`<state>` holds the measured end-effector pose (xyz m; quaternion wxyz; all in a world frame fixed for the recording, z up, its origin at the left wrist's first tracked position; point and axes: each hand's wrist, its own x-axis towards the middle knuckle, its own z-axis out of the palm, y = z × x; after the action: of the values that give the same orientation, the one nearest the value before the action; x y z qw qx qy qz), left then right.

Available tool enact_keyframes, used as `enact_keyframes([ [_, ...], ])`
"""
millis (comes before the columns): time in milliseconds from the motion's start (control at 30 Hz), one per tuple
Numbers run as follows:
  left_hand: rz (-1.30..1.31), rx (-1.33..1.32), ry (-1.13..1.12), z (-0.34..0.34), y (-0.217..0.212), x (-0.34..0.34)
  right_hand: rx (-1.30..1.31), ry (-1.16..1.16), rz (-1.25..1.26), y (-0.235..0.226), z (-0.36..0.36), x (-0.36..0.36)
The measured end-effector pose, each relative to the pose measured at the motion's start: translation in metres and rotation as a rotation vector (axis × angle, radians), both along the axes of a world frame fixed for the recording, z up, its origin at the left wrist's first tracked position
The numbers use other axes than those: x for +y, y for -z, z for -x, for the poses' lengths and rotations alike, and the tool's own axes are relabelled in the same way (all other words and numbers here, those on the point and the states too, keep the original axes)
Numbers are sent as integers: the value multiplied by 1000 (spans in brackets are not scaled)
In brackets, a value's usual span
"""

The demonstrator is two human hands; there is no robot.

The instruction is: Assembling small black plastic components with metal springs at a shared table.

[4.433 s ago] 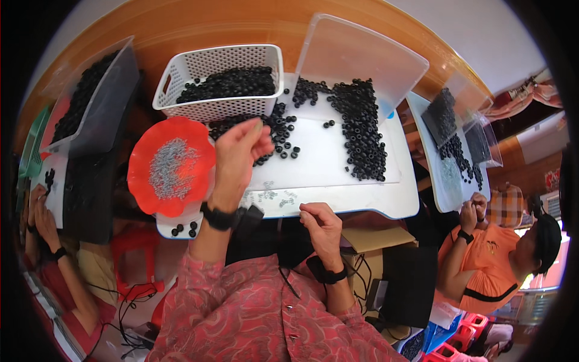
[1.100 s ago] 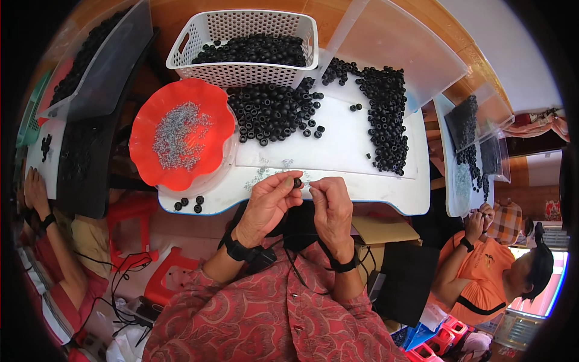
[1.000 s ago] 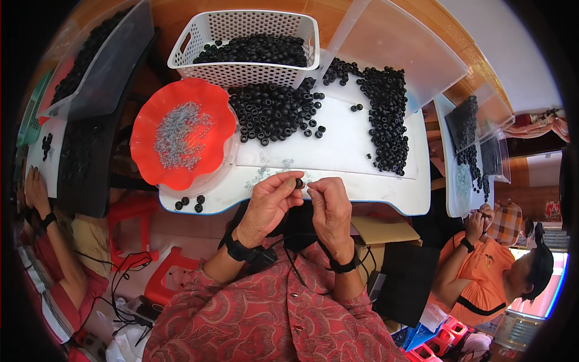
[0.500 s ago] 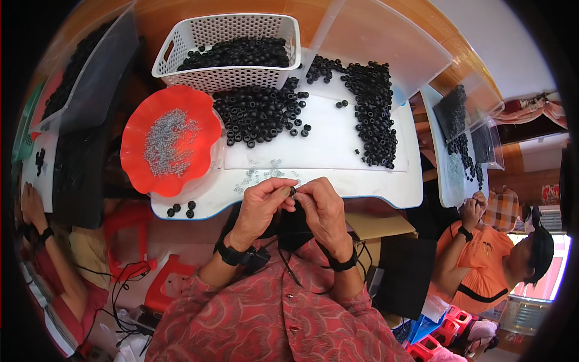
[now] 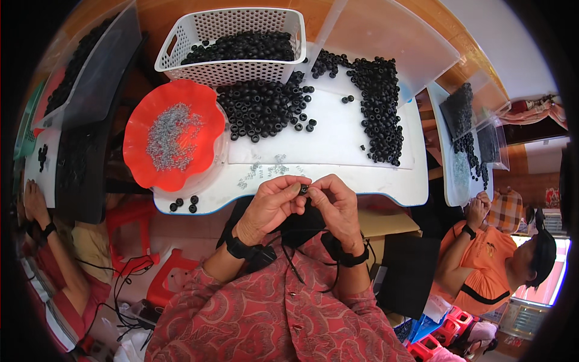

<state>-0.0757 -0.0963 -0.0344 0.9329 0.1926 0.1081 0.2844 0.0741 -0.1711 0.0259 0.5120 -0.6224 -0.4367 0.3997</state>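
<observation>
Just beyond the near edge of the table, my left hand [image 5: 272,204] pinches a small round black part with a hole [image 5: 303,189] between thumb and fingers. Close against its other side, my right hand [image 5: 338,208] has thumb and forefinger pressed together; whatever is between them is too small to make out. Small clear-grey pieces [image 5: 278,171] lie scattered on the table ahead of my hands. Many more such pieces fill the middle of a red wavy-rimmed dish [image 5: 137,136] on the left. A heap of black round parts [image 5: 259,108] spreads on the white sheet.
A white perforated basket [image 5: 235,71] of black parts stands at the back. Another pile of black parts [image 5: 381,114] lies before a translucent bin [image 5: 386,42]. Several loose black parts [image 5: 183,204] sit at the front left edge. Co-workers sit on both sides, one in orange [image 5: 470,259].
Both hands have shifted slightly right, and the black part has turned so its hole shows more. My right wrist has swung outward. The whole view has moved a little.
</observation>
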Motion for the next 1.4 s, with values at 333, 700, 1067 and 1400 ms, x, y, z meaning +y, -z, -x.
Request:
enact_keyframes([
  [333,37,11,-13,-5,-1,0,-63,4,-20,-1,-2,5],
  [700,75,16,14,-2,0,-1,-524,147,-34,3,-36,16],
  [1067,34,28,16,-3,-2,-3,-1217,385,143,44,-111,44],
  [1400,48,49,-5,-2,-9,-2,-1022,299,-54,32,-94,38],
])
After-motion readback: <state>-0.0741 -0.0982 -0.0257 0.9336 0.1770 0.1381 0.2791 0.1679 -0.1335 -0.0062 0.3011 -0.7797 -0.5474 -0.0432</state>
